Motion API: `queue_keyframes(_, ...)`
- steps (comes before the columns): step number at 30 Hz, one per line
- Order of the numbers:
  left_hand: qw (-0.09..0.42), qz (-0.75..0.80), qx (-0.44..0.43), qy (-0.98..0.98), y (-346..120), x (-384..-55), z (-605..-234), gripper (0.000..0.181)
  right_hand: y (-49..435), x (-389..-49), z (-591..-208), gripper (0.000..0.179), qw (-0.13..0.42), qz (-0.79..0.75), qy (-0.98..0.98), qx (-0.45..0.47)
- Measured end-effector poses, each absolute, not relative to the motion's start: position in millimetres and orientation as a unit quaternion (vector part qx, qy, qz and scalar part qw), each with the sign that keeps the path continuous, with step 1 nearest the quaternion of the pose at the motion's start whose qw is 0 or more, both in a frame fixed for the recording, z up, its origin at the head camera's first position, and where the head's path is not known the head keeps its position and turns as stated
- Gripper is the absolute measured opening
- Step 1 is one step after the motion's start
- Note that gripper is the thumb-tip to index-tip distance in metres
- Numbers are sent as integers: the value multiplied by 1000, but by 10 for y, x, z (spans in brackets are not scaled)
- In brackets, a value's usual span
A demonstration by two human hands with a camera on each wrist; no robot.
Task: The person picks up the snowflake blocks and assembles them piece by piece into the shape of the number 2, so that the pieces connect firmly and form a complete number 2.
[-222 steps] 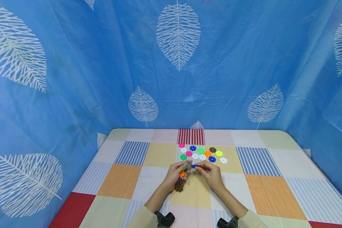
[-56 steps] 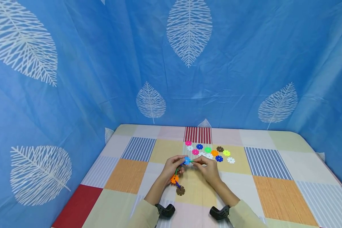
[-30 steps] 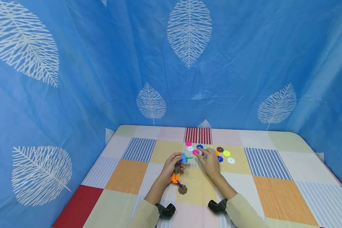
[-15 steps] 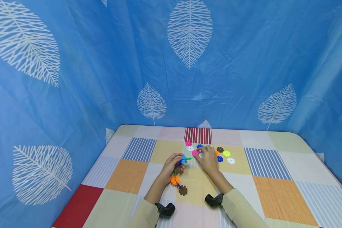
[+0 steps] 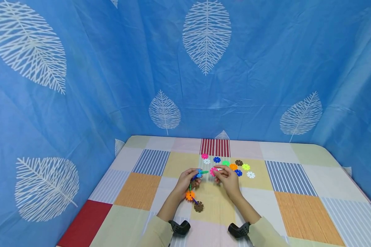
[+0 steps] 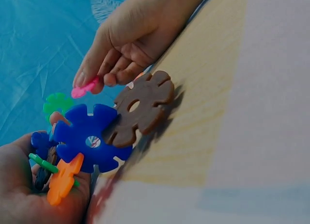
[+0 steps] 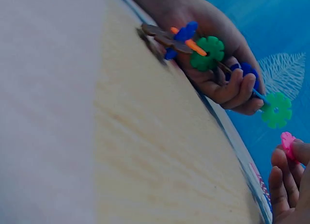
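My left hand (image 5: pixel 184 181) grips a chain of slotted, flower-shaped plastic discs. Along it run a brown disc (image 6: pixel 145 107) at the low end, a dark blue disc (image 6: pixel 87 136), an orange disc (image 5: pixel 190 195), a green disc (image 7: pixel 207 53), another brown and dark blue one partly hidden by the fingers, then a light blue disc (image 5: pixel 199 173). A green disc (image 7: pixel 276 110) stands out at the upper end, toward the right hand. My right hand (image 5: pixel 228 180) pinches a pink disc (image 5: pixel 213 171) between thumb and fingertips, a small gap away from that green disc.
Behind the hands, several loose discs lie on the patchwork cloth (image 5: pixel 290 212): a pink disc (image 5: pixel 205 156), a blue disc (image 5: pixel 216 160), an orange disc (image 5: pixel 233 167), a yellow disc (image 5: pixel 246 167) and a white disc (image 5: pixel 250 175). A blue leaf-print curtain (image 5: pixel 235 103) surrounds the table.
The light blue and green discs have joined the chain's upper end. The right hand let go there, reached to the loose discs, picked up a pink one and brought it back toward the chain.
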State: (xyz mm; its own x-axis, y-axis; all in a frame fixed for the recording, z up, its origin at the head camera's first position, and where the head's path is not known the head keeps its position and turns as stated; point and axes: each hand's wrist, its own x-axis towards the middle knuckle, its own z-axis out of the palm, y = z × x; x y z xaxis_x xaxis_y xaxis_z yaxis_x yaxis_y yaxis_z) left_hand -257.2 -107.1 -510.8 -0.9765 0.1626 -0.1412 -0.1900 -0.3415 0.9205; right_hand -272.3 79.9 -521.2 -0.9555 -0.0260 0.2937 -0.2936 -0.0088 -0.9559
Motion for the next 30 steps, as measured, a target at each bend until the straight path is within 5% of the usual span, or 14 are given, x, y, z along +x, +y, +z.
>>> queue_keyframes(23,72,785,16,615,-1081,-2551,-5131,23,749,-2684,-5245,24,34,734,-646,208)
queue_keyframes(30,97,798,28,595,-1077,-2544,-5119,23,757,-2658,-5233,22,47,730,-654,190)
